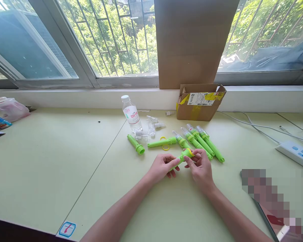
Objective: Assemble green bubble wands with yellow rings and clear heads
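Observation:
My left hand [163,167] grips the shaft of a green plastic handle [181,158] just above the table. My right hand [200,166] pinches its threaded end, where a yellow ring [190,152] sits. Just beyond my hands lie several assembled green handles with clear caps [203,143], side by side. One more green handle [161,143] lies crosswise with a loose yellow ring [165,147] beside it. Another bare green handle [136,144] lies to the left.
A water bottle [131,115] stands behind several clear caps [151,127]. An open cardboard box [199,102] sits by the window sill under a tall cardboard sheet [192,43]. A power strip [295,153] with white cables is at right, plastic bags [8,108] far left.

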`<state>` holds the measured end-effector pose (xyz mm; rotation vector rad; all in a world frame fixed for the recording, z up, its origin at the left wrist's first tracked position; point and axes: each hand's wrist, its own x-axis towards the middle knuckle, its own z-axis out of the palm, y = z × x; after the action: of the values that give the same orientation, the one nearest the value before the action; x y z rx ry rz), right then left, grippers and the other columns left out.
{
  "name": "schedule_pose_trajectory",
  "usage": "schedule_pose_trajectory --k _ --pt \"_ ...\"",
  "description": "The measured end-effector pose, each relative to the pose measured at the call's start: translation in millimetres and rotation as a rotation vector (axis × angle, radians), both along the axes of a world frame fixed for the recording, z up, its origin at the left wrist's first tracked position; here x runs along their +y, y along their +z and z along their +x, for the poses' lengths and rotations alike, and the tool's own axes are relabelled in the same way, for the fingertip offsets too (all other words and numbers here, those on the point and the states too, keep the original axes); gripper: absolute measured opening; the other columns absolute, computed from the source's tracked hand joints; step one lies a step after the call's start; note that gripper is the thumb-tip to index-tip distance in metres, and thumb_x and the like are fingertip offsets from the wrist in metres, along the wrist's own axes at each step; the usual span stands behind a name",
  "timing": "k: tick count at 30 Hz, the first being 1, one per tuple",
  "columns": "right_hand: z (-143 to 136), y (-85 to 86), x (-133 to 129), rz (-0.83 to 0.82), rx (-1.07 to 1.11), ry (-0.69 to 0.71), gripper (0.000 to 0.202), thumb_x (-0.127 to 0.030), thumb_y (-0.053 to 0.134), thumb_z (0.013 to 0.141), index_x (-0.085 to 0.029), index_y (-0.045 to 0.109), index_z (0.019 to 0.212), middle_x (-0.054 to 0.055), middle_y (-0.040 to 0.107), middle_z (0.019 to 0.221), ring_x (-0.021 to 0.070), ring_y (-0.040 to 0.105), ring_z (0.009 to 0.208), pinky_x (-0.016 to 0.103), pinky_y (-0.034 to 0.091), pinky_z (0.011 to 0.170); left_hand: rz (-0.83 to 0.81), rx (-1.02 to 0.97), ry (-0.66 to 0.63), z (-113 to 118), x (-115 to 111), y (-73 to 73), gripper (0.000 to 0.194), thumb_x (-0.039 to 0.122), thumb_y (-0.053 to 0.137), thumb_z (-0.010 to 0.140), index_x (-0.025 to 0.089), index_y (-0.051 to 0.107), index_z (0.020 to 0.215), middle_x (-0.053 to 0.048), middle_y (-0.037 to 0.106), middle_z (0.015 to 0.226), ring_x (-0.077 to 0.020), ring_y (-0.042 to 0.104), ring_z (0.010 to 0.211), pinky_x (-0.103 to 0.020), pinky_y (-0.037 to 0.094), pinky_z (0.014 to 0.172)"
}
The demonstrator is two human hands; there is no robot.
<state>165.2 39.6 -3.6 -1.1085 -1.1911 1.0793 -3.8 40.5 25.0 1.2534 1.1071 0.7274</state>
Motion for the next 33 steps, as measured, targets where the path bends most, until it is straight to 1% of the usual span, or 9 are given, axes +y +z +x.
schedule_pose_trajectory --k 3,7,10,14,19,23,25,29,33 --pt "-1.9 -2.4 -0.9 0.011 0.000 -0.052 0.035 -0.040 0.073 0.075 -0.023 0.045 0.089 0.007 0.066 0.101 0.0181 0.067 0.073 0.032 0.059 0.057 0.157 0.126 0.027 3.9 -1.3 -2.6 0.041 0.054 0.053 0.084 0.015 0.066 0.086 -0.004 0.066 0.076 -0.0129 0.059 0.054 -0.022 0.042 0.045" --pt "-4.0 -2.8 -1.0 0.032 0.041 -0.081 0.036 -0.039 0.075 0.073 -0.023 0.046 0.089 0.005 0.067 0.095 0.0146 0.065 0.061 0.032 0.059 0.054 0.509 0.319 0.188 6.7 -1.3 -8.5 0.035 0.046 0.072 0.071 0.018 0.065 0.091 -0.002 0.065 0.080 -0.0149 0.057 0.071 -0.026 0.046 0.065" --pt "-4.6 -2.2 -0.1 0.047 0.073 -0.078 0.035 -0.037 0.076 0.073 -0.023 0.047 0.087 0.003 0.067 0.089 0.0174 0.067 0.068 0.032 0.060 0.056 0.587 0.367 0.251 7.7 -0.9 -12.9 0.028 0.040 0.075 0.068 0.017 0.062 0.079 0.001 0.061 0.070 -0.0123 0.052 0.063 -0.024 0.041 0.059" --pt "-3.6 -2.4 1.2 0.036 0.091 -0.067 0.035 -0.035 0.076 0.073 -0.022 0.046 0.085 0.002 0.067 0.086 0.0175 0.068 0.067 0.032 0.059 0.055 0.551 0.354 0.243 8.8 -2.1 -15.3 0.026 0.039 0.072 0.072 0.016 0.063 0.069 0.002 0.060 0.061 -0.0106 0.050 0.056 -0.022 0.036 0.052" --pt "-2.0 -2.6 2.1 0.019 0.072 -0.058 0.033 -0.036 0.075 0.074 -0.022 0.047 0.084 0.004 0.065 0.096 0.0176 0.068 0.069 0.032 0.059 0.054 0.524 0.353 0.207 6.6 -2.7 -13.6 0.026 0.042 0.066 0.078 0.016 0.068 0.078 0.000 0.065 0.068 -0.0122 0.053 0.061 -0.023 0.039 0.057" --pt "-1.0 -1.4 1.8 0.008 0.020 -0.041 0.032 -0.038 0.074 0.075 -0.022 0.049 0.088 0.005 0.062 0.099 0.0185 0.067 0.073 0.031 0.059 0.053 0.479 0.312 0.207 4.0 -1.3 -10.9 0.027 0.042 0.063 0.081 0.016 0.067 0.081 -0.001 0.065 0.072 -0.0136 0.056 0.066 -0.024 0.041 0.062" --pt "-0.8 -1.0 1.3 0.003 -0.008 -0.034 0.033 -0.038 0.074 0.074 -0.023 0.048 0.090 0.004 0.059 0.101 0.0190 0.066 0.077 0.029 0.058 0.052 0.413 0.272 0.193 4.0 -1.3 -8.7 0.029 0.044 0.062 0.081 0.015 0.066 0.079 0.000 0.062 0.069 -0.0125 0.054 0.062 -0.024 0.041 0.059" --pt "-1.5 -0.2 0.6 0.001 -0.023 0.003 0.037 -0.038 0.075 0.073 -0.025 0.046 0.093 0.002 0.055 0.102 0.0190 0.065 0.081 0.027 0.057 0.051 0.197 0.164 0.162 4.8 -2.0 -2.6 0.035 0.050 0.061 0.080 0.016 0.060 0.075 0.002 0.056 0.064 -0.0084 0.048 0.047 -0.022 0.038 0.046" --pt "-3.0 2.6 -0.1 -0.046 -0.025 -0.005 0.038 -0.041 0.074 0.073 -0.026 0.046 0.093 0.003 0.051 0.104 0.0202 0.064 0.085 0.027 0.058 0.050 0.067 0.119 0.104 2.3 0.1 3.0 0.039 0.055 0.058 0.080 0.017 0.059 0.077 0.003 0.058 0.061 -0.0065 0.044 0.041 -0.020 0.034 0.041"
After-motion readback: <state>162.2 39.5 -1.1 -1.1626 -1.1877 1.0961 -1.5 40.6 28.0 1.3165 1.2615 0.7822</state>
